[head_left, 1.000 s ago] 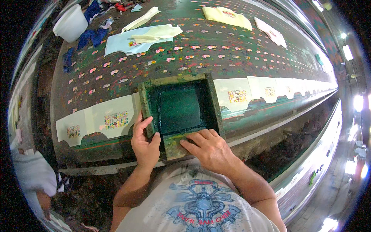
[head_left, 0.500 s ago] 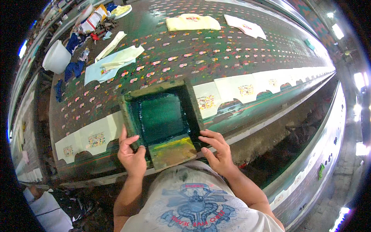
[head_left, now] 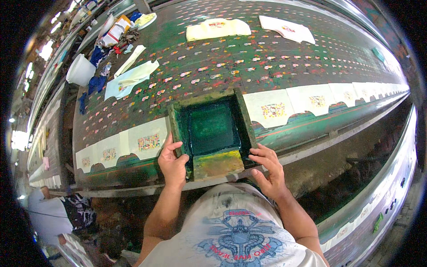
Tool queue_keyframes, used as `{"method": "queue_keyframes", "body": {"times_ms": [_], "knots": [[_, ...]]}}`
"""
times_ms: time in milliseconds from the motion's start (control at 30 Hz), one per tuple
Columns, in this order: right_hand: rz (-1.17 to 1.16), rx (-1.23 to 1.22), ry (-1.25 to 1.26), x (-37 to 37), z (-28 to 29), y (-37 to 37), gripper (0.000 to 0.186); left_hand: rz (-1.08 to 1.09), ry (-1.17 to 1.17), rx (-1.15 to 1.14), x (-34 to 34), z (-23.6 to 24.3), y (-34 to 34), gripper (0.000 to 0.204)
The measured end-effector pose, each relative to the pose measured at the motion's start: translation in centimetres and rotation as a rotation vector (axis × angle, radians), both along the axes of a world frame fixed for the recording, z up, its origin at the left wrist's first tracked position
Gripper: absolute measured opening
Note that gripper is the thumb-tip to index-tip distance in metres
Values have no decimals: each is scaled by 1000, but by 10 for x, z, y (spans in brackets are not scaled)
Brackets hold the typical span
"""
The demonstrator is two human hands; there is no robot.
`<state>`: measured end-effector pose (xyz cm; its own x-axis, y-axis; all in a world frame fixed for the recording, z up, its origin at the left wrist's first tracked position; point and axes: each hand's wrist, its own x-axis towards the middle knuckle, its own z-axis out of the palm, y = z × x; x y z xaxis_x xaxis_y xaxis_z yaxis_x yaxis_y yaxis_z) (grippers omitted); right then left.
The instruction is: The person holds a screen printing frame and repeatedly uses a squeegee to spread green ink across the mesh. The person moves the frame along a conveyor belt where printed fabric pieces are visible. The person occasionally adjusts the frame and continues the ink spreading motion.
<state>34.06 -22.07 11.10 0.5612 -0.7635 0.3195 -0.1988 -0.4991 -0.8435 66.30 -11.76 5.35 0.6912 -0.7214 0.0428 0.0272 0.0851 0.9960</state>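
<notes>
My left hand grips the left side of a worn screen-printing frame, thumb at its near corner. The frame has a dark green, glossy screen and a yellow-stained board along its near end. My right hand touches the frame's right edge with its fingertips, fingers apart and thumb free. The frame lies at the near edge of a long printing table, between white fabric pieces bearing colourful prints, which run along that edge in a row on both sides.
Loose yellow, white and pale blue cloths lie farther back, with a white bucket and clutter at left. Another person in light clothing is at lower left. A trough and silvery rail run at right.
My right hand has left the near board and moved to the frame's right edge, its fingers spreading. My left hand stays on the left side. The whole view has shifted.
</notes>
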Motion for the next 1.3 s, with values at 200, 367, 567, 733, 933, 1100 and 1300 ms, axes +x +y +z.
{"method": "queue_keyframes", "body": {"times_ms": [200, 367, 567, 733, 933, 1100, 1300], "knots": [[7, -120, 61, -1, 7, -5, 37, 24, 53, 71, -6, 12, -1, 45], [198, -301, 106, 21, 21, -4, 44, 0, 65, 36, -7, 11, -3, 42], [360, -563, 381, 63, 29, -3, 42, 13, 88, 29, -9, 5, -4, 36], [471, -563, 574, 84, 52, -16, 34, 18, 27, 26, -8, -2, -3, 33], [594, -415, 633, 115, 70, -83, 31, 15, -47, 77, -5, -9, -1, 29], [416, -432, 619, 158, 61, -129, 33, 11, 114, 12, -6, -1, 0, 36], [344, -491, 633, 165, 53, -120, 47, 2, 243, -30, -3, 6, 5, 40]]}}
